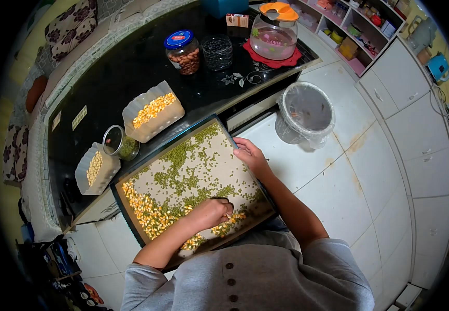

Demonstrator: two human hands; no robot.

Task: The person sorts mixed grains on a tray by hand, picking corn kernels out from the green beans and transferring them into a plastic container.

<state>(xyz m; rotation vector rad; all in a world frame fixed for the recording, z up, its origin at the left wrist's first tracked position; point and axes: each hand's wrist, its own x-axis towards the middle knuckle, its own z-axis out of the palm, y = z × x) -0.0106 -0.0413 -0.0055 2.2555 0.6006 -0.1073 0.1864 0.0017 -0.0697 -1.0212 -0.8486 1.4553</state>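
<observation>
A shallow dark-rimmed tray (188, 137) holds green mung beans (175, 158) scattered over its pale bottom. Yellow corn kernels (149, 212) are heaped along its left side and near corner, with more by my left hand. My left hand (215, 213) is closed low over the beans and corn, fingers curled under; what is in them is hidden. At the tray's right edge, my right hand (251, 157) grips the rim. Beyond the tray stand a plastic container of corn (144, 135), a clear jar lying tilted with green beans (128, 149), and a container of pale beans (96, 176).
The black table (115, 78) carries a blue-lidded jar of peanuts (185, 57), a dark glass jar (217, 53) and an orange-lidded pitcher (273, 39) on a red mat. A lined bin (304, 114) stands on the tiled floor, with white cabinets (416, 124) at right.
</observation>
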